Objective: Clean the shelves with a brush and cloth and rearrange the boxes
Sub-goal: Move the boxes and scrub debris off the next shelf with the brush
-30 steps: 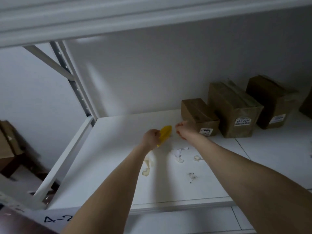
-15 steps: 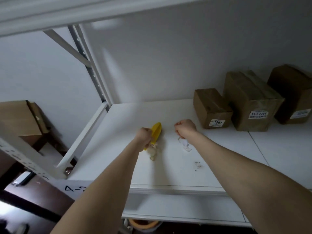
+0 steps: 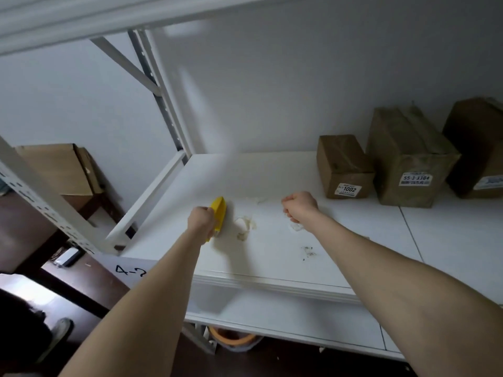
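white metal shelf (image 3: pixel 272 180) against a pale wall. at two o'clock stand three taped cardboard boxes in a row, contents hidden: the 1002 box (image 3: pixel 344 164), the 55-3-3304 box (image 3: pixel 408 159), and a third box (image 3: pixel 476 142) cut by the frame. the left hand (image 3: pixel 201 221) grips the yellow brush (image 3: pixel 219 213) on the board, with paper scraps (image 3: pixel 245 227) at its three o'clock. the right hand (image 3: pixel 300 206) is fisted; i cannot tell whether it holds anything.
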Motion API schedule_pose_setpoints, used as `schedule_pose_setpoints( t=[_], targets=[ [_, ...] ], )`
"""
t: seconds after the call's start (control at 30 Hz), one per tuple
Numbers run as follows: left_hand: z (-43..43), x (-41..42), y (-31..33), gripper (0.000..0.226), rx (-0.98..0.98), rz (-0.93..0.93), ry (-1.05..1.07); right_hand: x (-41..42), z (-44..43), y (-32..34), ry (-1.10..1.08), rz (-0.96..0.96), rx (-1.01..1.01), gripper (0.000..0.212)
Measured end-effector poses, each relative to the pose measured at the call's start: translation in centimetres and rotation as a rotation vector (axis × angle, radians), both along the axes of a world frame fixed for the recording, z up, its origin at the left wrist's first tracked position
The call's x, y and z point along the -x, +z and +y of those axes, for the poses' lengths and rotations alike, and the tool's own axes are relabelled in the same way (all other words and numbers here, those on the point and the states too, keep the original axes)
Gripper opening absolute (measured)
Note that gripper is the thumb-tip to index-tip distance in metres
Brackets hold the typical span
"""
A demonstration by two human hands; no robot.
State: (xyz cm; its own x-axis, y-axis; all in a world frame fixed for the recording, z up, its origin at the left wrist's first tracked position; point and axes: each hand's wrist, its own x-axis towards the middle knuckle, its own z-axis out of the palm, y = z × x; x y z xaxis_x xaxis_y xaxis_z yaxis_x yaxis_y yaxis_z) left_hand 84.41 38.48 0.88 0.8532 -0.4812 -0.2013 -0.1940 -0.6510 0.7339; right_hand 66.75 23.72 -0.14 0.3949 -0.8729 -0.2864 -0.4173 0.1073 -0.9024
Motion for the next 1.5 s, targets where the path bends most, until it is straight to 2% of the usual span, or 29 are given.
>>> schedule_pose_setpoints(
  t=[0.17,0.3,0.37,0.57,0.63,0.73,0.87,1.0,1.17,1.3,1.4,1.5],
  targets=[
    [-2.2,3.1,-0.5,0.030,0.077,0.213,-0.126,-0.1,-0.3,0.1,-0.034,-0.002,-0.001,0.018],
    [-3.1,4.6,-0.4,0.031,0.072,0.244,-0.244,-1.2,0.4,0.1,-0.033,-0.001,0.010,0.016],
    [-2.6,3.6,-0.1,0.032,0.087,0.201,-0.250,-1.6,0.5,0.5,-0.024,-0.002,0.015,0.018],
    [-0.5,0.0,-0.3,0.027,0.020,0.044,0.020,-1.2,-0.1,0.8,-0.034,0.014,0.032,0.023],
    [-1.3,1.1,-0.4,0.027,0.028,0.067,-0.026,-1.0,-0.2,0.4,-0.047,0.018,0.023,0.022],
    [-3.5,4.6,-0.9,0.026,0.034,0.094,-0.204,-1.0,-0.2,0.2,-0.062,0.031,0.018,0.020],
    [-4.6,5.2,-0.3,0.037,0.027,0.088,-0.352,-1.5,-0.4,0.8,-0.070,0.048,0.044,0.019],
    [-4.4,1.7,0.9,0.027,0.097,0.016,-0.219,-1.4,-0.9,1.1,-0.088,0.039,0.046,0.022],
    [-5.3,-0.5,0.2,0.025,-0.017,0.021,-0.147,-0.5,-1.3,0.1,-0.107,0.072,0.034,0.025],
    [-7.3,3.2,-0.3,0.027,-0.012,0.051,-0.362,0.7,-1.7,-1.0,-0.131,0.107,0.037,0.027],
    [-8.5,6.4,-0.1,0.027,0.005,0.145,-0.552,1.1,-1.8,-0.9,-0.135,0.137,0.053,0.022],
    [-9.1,7.3,-0.1,0.029,0.068,0.157,-0.580,1.2,-2.2,-0.2,-0.133,0.127,0.082,0.017]
  ],
)
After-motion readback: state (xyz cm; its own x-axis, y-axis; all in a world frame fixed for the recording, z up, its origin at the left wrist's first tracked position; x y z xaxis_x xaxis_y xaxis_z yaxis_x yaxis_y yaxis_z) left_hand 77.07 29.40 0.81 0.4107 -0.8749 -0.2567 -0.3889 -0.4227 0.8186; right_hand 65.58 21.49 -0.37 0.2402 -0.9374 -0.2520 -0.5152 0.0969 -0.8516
